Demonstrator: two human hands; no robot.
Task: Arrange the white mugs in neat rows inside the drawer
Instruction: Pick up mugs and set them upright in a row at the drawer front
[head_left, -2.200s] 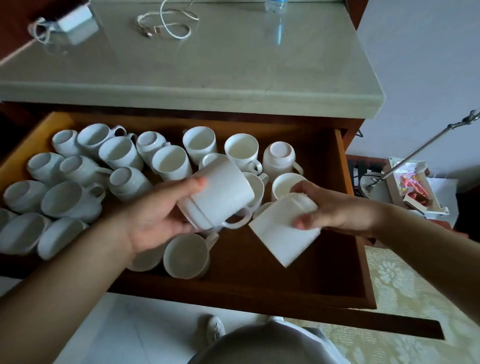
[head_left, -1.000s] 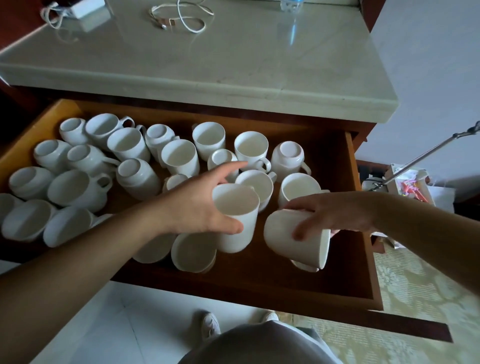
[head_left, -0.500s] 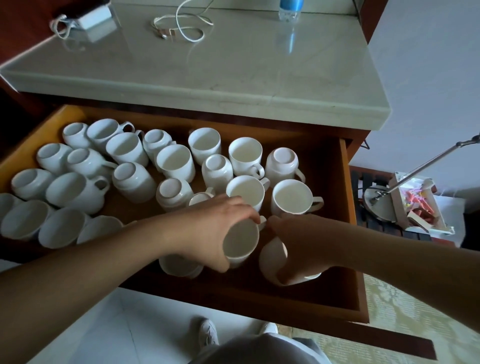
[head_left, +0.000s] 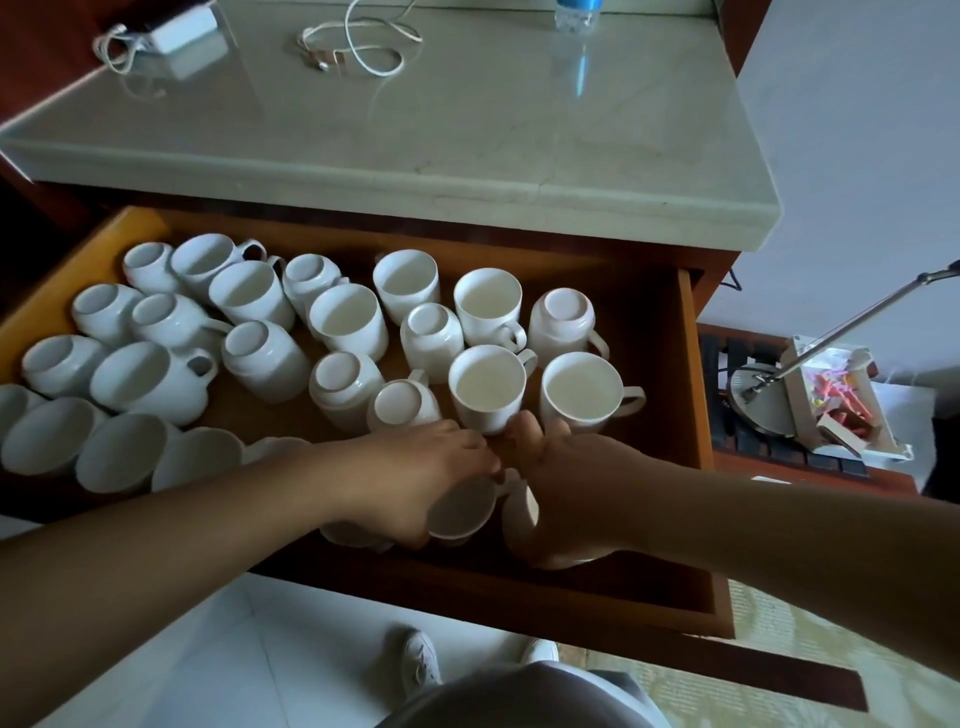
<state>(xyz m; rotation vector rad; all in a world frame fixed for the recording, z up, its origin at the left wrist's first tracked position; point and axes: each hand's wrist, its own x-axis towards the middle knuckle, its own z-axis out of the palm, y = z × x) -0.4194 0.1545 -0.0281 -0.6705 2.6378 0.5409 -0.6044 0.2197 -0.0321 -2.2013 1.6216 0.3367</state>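
Note:
An open wooden drawer (head_left: 691, 415) holds several white mugs. At the right they stand in rows, some upright, some upside down, such as the upright mug (head_left: 579, 392) nearest the right wall. At the left, mugs (head_left: 150, 382) lie jumbled on their sides. My left hand (head_left: 415, 478) grips an upright mug (head_left: 460, 509) by its rim near the drawer's front. My right hand (head_left: 566, 493) covers and grips another mug (head_left: 519, 506) just to the right of it. Both mugs sit low in the drawer, largely hidden by my hands.
A pale stone countertop (head_left: 415, 119) overhangs the drawer's back, with a charger (head_left: 176, 31), a white cable (head_left: 363, 47) and a bottle (head_left: 574, 13) on it. A side table (head_left: 810, 415) with a lamp base and small boxes stands at the right. My shoes (head_left: 423, 665) show below.
Both hands have lowered their mugs from the air down onto the drawer floor near the front, in line with the right-hand rows. The hands now sit close together.

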